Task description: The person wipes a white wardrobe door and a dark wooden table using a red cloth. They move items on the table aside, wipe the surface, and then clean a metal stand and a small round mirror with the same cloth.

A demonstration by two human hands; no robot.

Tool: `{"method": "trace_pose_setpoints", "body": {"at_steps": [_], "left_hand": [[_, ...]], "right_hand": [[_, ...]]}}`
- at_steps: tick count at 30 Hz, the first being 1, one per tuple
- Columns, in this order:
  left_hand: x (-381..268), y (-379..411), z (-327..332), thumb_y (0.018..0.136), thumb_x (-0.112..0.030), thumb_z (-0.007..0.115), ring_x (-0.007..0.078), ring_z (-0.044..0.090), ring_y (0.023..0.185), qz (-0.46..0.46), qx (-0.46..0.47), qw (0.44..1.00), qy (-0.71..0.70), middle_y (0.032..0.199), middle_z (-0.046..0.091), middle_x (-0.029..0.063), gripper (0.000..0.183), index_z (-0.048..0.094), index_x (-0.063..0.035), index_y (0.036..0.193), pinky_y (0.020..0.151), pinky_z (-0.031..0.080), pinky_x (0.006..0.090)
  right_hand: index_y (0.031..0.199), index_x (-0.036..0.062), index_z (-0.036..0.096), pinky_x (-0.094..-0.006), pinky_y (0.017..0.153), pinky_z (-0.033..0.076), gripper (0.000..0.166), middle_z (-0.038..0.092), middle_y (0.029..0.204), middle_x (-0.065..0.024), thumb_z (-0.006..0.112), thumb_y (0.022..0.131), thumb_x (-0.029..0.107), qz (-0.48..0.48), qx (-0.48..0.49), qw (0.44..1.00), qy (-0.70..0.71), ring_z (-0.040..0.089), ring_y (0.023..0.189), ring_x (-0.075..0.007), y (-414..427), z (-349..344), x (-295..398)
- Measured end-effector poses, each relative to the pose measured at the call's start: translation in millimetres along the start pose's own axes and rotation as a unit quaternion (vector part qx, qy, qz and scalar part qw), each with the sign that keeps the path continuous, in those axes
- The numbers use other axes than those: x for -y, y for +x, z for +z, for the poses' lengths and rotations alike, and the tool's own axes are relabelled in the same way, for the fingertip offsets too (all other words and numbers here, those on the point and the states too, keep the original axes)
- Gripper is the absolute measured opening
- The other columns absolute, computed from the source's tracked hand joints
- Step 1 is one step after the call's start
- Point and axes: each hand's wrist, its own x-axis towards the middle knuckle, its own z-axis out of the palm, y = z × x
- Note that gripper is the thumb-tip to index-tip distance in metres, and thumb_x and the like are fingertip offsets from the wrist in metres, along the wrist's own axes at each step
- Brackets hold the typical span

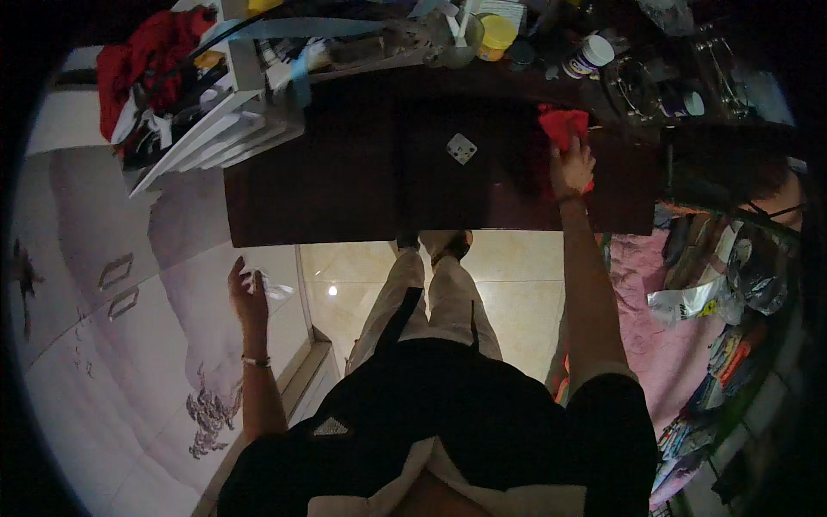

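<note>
On the right part of a dark desk top (349, 194), my right hand (574, 169) presses on a red cloth (563, 124), which sticks out past the fingertips and beside the wrist. My left hand (251, 291) is off the desk's left front corner, holding a crumpled white tissue or thin plastic (276, 291) between its fingers. A white die-shaped object with dark spots (462, 149) lies on the desk between the hands, nearer the right one.
Along the desk's back stand a yellow-lidded tub (497, 32), a white-lidded jar (594, 53) and glassware. A white rack (200, 139) with red fabric (142, 71) is at the left. Right of the desk, a pink cloth (646, 310) lies beside plastic-wrapped items.
</note>
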Motion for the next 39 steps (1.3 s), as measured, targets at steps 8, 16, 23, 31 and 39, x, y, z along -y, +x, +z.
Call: {"method": "trace_pose_setpoints", "body": {"at_steps": [8,16,23,31,39], "left_hand": [[-300,26,234,0.079,-0.015,0.071,0.0381,0.052,0.12,0.396,0.227,0.89,-0.006,0.13,0.054,0.0194,0.052,0.055,-0.0068,0.128,0.101,0.045,0.045],[-281,44,308,0.082,-0.016,0.064,0.0346,0.055,0.108,0.472,0.165,0.854,0.145,0.115,0.057,0.0136,0.037,0.062,-0.0126,0.118,0.085,0.05,0.0472],[-312,71,309,0.084,-0.015,0.06,0.0306,0.064,0.082,0.57,0.183,0.781,0.181,0.098,0.061,0.0104,0.015,0.067,-0.0135,0.097,0.06,0.055,0.0413],[-310,99,274,0.088,-0.019,0.058,0.0338,0.068,0.075,0.514,0.293,0.771,0.237,0.088,0.07,0.0144,0.014,0.07,-0.0119,0.092,0.064,0.055,0.047],[-291,130,257,0.09,-0.02,0.059,0.0364,0.066,0.084,0.514,0.349,0.771,0.143,0.095,0.069,0.0157,0.018,0.069,-0.0085,0.099,0.07,0.053,0.0445]], "right_hand": [[0.135,0.0262,0.052,-0.0608,0.094,0.04,0.047,0.044,0.142,-0.0103,0.056,0.089,0.038,-0.211,0.109,0.968,-0.084,0.042,0.127,-0.0376,-27,80,65],[0.144,0.0202,0.044,-0.0565,0.1,0.038,0.061,0.041,0.148,-0.0104,0.058,0.088,0.04,0.032,-0.016,0.999,-0.001,0.04,0.13,-0.0357,22,22,17],[0.138,0.0124,0.05,-0.0552,0.101,0.035,0.05,0.046,0.145,-0.0063,0.051,0.09,0.027,0.097,0.159,0.969,-0.161,0.038,0.134,-0.0295,99,42,57],[0.136,0.0167,0.052,-0.054,0.099,0.037,0.048,0.046,0.146,-0.0025,0.052,0.09,0.027,0.131,-0.012,0.986,-0.106,0.043,0.129,-0.0252,-42,35,23],[0.145,0.017,0.043,-0.0522,0.097,0.036,0.054,0.042,0.151,-0.003,0.048,0.093,0.028,0.164,0.036,0.97,-0.175,0.039,0.133,-0.0269,71,69,49]]}}
